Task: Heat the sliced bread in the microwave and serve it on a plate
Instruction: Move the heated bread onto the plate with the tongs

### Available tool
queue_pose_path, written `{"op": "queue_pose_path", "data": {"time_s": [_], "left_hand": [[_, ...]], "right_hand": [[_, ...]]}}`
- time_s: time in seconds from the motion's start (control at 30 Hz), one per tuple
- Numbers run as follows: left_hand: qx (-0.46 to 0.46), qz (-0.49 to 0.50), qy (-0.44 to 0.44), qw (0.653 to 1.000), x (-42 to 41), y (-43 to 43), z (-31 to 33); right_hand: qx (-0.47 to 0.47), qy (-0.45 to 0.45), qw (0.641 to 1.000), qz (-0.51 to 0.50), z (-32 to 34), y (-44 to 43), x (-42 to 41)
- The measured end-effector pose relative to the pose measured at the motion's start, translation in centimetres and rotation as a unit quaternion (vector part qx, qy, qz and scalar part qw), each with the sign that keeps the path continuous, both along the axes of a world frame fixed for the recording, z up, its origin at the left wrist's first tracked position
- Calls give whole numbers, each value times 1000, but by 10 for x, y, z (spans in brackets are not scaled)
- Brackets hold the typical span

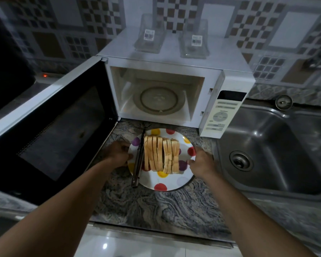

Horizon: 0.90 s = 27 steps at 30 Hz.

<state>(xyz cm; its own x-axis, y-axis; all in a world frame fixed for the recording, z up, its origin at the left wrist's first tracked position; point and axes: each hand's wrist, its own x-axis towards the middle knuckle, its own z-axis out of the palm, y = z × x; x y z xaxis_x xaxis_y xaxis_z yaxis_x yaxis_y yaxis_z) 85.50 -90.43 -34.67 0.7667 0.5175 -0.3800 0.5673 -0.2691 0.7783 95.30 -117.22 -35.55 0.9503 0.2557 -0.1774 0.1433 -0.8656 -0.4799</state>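
Observation:
A white plate with coloured dots sits on the marbled counter in front of the microwave. Several bread slices stand side by side on it, and metal tongs lie along their left. My left hand grips the plate's left rim and my right hand grips its right rim. The microwave door is swung wide open to the left. Inside, the glass turntable is bare.
A steel sink with a drain lies right of the plate. Two clear glass containers stand on top of the microwave. The open door blocks the counter on the left. Patterned wall tiles are behind.

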Motion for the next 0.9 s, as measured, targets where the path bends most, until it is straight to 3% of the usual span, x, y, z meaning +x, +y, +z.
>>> {"op": "queue_pose_path", "data": {"time_s": [0.3,0.4,0.53,0.8,0.9], "left_hand": [[-107,-18,-16,994,-6,6,5],[-137,-66,-54,987,-17,1,11],[-179,-33,-103,978,-25,-7,18],[-223,-37,-68,972,-45,-13,53],[-228,-88,-73,967,-59,-15,73]], "right_hand": [[139,90,985,-48,0,-7,-3],[175,111,977,-57,2,-10,-8],[226,164,957,-72,6,-19,-13],[299,247,920,-51,50,-33,-23],[322,252,911,-47,70,-38,-37]]}}
